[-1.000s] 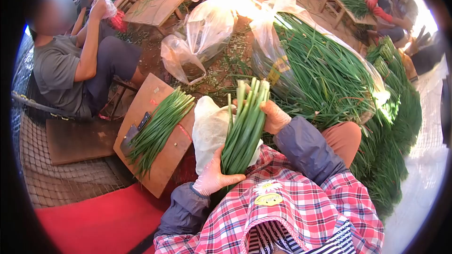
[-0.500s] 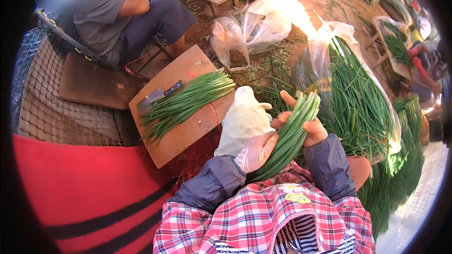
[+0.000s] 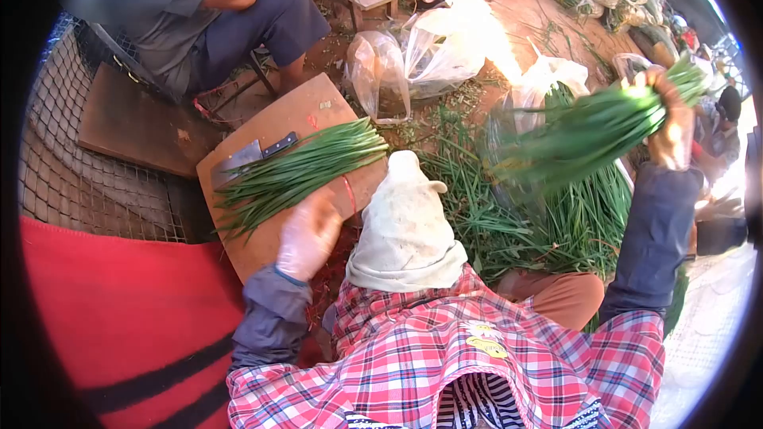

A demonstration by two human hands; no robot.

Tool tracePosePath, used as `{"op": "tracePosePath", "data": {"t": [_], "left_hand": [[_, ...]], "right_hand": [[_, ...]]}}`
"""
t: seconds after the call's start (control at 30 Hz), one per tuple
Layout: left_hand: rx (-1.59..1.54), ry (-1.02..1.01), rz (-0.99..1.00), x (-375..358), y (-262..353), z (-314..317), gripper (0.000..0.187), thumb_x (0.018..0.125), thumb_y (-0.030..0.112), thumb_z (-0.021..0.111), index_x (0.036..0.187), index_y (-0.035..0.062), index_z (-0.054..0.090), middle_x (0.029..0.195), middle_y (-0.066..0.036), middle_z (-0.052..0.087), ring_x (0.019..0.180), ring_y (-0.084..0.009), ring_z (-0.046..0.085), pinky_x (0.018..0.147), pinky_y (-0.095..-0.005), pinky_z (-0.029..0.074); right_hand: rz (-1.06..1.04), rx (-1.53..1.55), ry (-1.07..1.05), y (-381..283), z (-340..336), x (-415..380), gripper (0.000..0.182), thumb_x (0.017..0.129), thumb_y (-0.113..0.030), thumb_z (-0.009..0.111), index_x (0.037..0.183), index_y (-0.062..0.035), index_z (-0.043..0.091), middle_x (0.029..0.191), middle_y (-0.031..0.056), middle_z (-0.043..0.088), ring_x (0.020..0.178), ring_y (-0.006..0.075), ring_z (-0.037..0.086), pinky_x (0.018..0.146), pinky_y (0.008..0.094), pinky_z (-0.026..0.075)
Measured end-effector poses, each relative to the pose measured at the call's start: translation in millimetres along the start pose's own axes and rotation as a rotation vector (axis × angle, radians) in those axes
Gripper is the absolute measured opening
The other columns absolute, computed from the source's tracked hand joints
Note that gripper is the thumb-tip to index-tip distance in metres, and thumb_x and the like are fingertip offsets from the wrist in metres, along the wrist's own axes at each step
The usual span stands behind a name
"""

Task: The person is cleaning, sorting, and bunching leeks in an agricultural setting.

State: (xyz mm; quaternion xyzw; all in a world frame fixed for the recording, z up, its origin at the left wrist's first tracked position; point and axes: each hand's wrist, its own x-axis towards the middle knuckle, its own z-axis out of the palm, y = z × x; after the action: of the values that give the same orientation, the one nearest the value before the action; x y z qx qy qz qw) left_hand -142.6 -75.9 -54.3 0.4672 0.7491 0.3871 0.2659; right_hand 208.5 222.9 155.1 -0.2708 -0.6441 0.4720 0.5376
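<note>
Wooden cutting board (image 3: 262, 250) lies low at left in the head view, bearing a flat sheaf of green chives (image 3: 298, 175) with a cleaver (image 3: 250, 159) touching its far edge; a white cloth bundle (image 3: 405, 226) sits on the lap between board and loose chive heap (image 3: 556, 222); clear plastic bags (image 3: 421, 56) lie beyond; a seated co-worker (image 3: 207, 12) occupies the upper left. Right hand (image 3: 671, 123) is raised high, closed around a blurred chive bunch (image 3: 592, 135) above the heap; gloved left hand (image 3: 306, 234) rests loosely on the board's near edge, its curl unclear, holding nothing visible. Half a second earlier both hands clasped that bunch over the lap; it has since swung up and rightward.
</note>
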Motion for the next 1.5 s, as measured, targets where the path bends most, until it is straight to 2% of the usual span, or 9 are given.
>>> {"op": "tracePosePath", "data": {"t": [0.17, 0.3, 0.33, 0.4, 0.53, 0.73, 0.77, 0.97, 1.5], "left_hand": [[-0.106, 0.337, 0.486, 41.8, 98.6, -24.8, 0.101, 0.057, 0.027, 0.084, 0.136, -0.0008, 0.028, 0.134, -0.022, 0.036, 0.123, -0.0333, 0.039, 0.1, -0.0411, 0.034], [0.405, 0.546, 0.781, 72.7, 179.2, -27.4, 0.124, 0.047, 0.041, 0.086, 0.14, -0.0025, 0.015, 0.143, -0.023, 0.022, 0.134, -0.0323, 0.022, 0.105, -0.0479, 0.027], [0.482, 0.617, 0.769, 83.8, 184.8, -29.1, 0.121, 0.046, 0.038, 0.084, 0.141, 0.0018, 0.018, 0.141, -0.022, 0.028, 0.131, -0.0346, 0.028, 0.104, -0.052, 0.026], [0.609, 0.681, 0.77, 110.5, 159.8, -41.3, 0.101, 0.056, 0.031, 0.08, 0.139, 0.0117, 0.027, 0.131, -0.019, 0.04, 0.117, -0.0346, 0.042, 0.096, -0.053, 0.034], [0.946, 0.417, 0.575, 109.4, 95.7, -73.8, 0.075, 0.067, 0.008, 0.065, 0.136, 0.019, 0.038, 0.1, -0.009, 0.054, 0.085, -0.0268, 0.056, 0.077, -0.0426, 0.044], [1.044, 0.076, 0.156, 127.4, -46.1, -6.1, 0.086, 0.063, 0.009, 0.07, 0.139, 0.0207, 0.032, 0.114, -0.01, 0.047, 0.103, -0.0297, 0.048, 0.088, -0.0465, 0.038], [0.95, 0.032, 0.179, 128.4, -75.7, 11.6, 0.086, 0.064, 0.012, 0.072, 0.139, 0.0213, 0.03, 0.124, -0.011, 0.043, 0.113, -0.0311, 0.043, 0.095, -0.0506, 0.035], [0.796, 0.01, 0.287, 130.3, -105.7, 12.8, 0.085, 0.066, 0.021, 0.074, 0.139, 0.0244, 0.031, 0.138, -0.011, 0.032, 0.124, -0.0363, 0.033, 0.1, -0.0584, 0.025], [0.828, -0.104, 0.287, 113.9, -54.8, 18.5, 0.104, 0.056, 0.051, 0.074, 0.14, 0.0112, 0.028, 0.146, -0.016, 0.021, 0.133, -0.0435, 0.015, 0.103, -0.0634, 0.012]], "right_hand": [[-0.263, 0.031, 0.087, -30.0, 58.9, 40.4, 0.038, 0.088, -0.019, 0.056, 0.118, 0.0041, 0.051, 0.103, 0.0122, 0.061, 0.091, 0.0231, 0.061, 0.086, 0.0351, 0.049], [-0.047, 0.493, -0.114, -14.3, 189.5, 20.3, 0.017, 0.08, -0.012, 0.063, 0.087, 0.0035, 0.063, 0.081, 0.015, 0.066, 0.071, 0.024, 0.066, 0.067, 0.0347, 0.056], [-0.065, 0.694, -0.224, 0.5, 217.6, 17.4, 0.042, 0.078, -0.007, 0.063, 0.117, 0.0006, 0.048, 0.085, 0.011, 0.062, 0.077, 0.0204, 0.063, 0.07, 0.032, 0.054], [0.163, 0.987, -0.338, 33.1, 255.8, 3.2, 0.023, 0.079, -0.017, 0.062, 0.091, 0.0017, 0.06, 0.087, 0.0117, 0.063, 0.08, 0.021, 0.062, 0.076, 0.0331, 0.051], [0.597, 1.431, -0.215, 130.1, 305.6, -39.6, 0.031, 0.082, -0.012, 0.059, 0.111, -0.0145, 0.051, 0.097, 0.0082, 0.062, 0.093, 0.0245, 0.059, 0.084, 0.0413, 0.047], [1.12, 0.398, -0.21, 271.0, 270.3, -78.3, 0.049, 0.088, -0.028, 0.058, 0.126, -0.002, 0.043, 0.122, 0.0133, 0.052, 0.11, 0.0279, 0.052, 0.094, 0.0407, 0.041], [1.094, 0.318, -0.234, 285.0, 250.5, -78.0, 0.088, 0.081, -0.032, 0.067, 0.141, 0.0032, 0.013, 0.122, 0.0207, 0.051, 0.112, 0.0294, 0.052, 0.091, 0.0417, 0.042], [0.946, -0.034, -0.211, 261.7, 171.0, -73.4, 0.067, 0.083, -0.018, 0.063, 0.139, -0.0025, 0.029, 0.103, 0.008, 0.062, 0.085, 0.0154, 0.06, 0.074, 0.0279, 0.046], [0.463, -0.591, -0.043, 123.9, 18.5, -138.8, 0.06, 0.081, -0.004, 0.062, 0.136, -0.0108, 0.038, 0.098, 0.0059, 0.061, 0.097, 0.014, 0.056, 0.089, 0.0295, 0.042]]}}
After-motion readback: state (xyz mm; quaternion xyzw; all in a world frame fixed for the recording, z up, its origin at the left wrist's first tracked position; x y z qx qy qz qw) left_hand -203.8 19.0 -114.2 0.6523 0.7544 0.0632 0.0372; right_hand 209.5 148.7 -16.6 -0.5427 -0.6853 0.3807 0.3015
